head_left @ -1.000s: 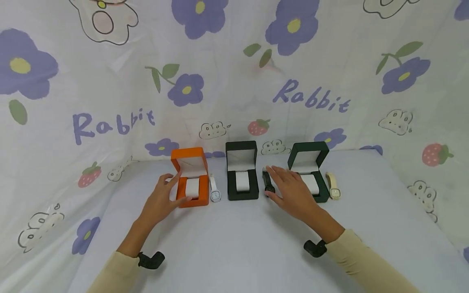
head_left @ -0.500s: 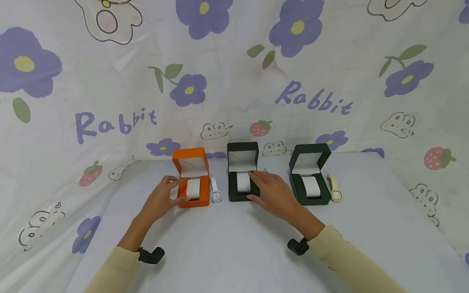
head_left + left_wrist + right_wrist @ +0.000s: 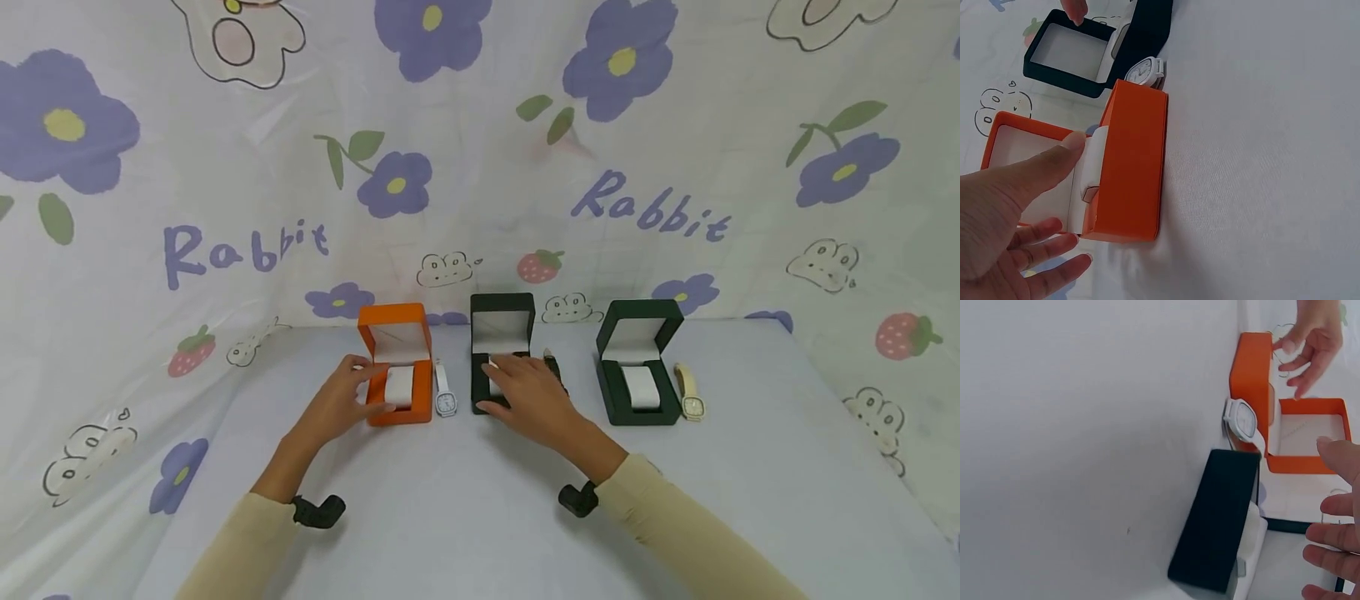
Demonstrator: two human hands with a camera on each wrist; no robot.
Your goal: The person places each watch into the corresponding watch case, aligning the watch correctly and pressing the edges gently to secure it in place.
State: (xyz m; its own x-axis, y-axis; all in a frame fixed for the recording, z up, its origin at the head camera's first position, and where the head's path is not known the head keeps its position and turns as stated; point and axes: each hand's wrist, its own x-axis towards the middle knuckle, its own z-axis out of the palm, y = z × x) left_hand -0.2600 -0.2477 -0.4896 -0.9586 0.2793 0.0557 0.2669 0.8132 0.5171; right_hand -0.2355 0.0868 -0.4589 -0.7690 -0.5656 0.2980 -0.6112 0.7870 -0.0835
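Note:
My left hand [image 3: 333, 404] hovers at the left side of an open orange watch box [image 3: 401, 417], its thumb reaching over the box's near part in the left wrist view. Whether it touches the box I cannot tell. Inside is a white cushion [image 3: 400, 386]. My right hand [image 3: 534, 402], fingers spread and loosely bent, is above the middle dark watch box [image 3: 502, 302] and covers much of its cushion. In the right wrist view this box [image 3: 1216, 519] lies beside the fingers, which hold nothing. A silver-white watch [image 3: 446, 403] lies right of the orange box; a black watch [image 3: 552, 363] is partly hidden behind my right hand.
On the right stands an open dark green watch box [image 3: 642, 417] with a white cushion. A gold-toned watch [image 3: 692, 406] lies by its right side. A patterned curtain [image 3: 480, 200] hangs behind the white table [image 3: 450, 517].
My right hand has moved left, from over the black watch beside the green box to over the middle dark box. My left hand has stayed by the orange box.

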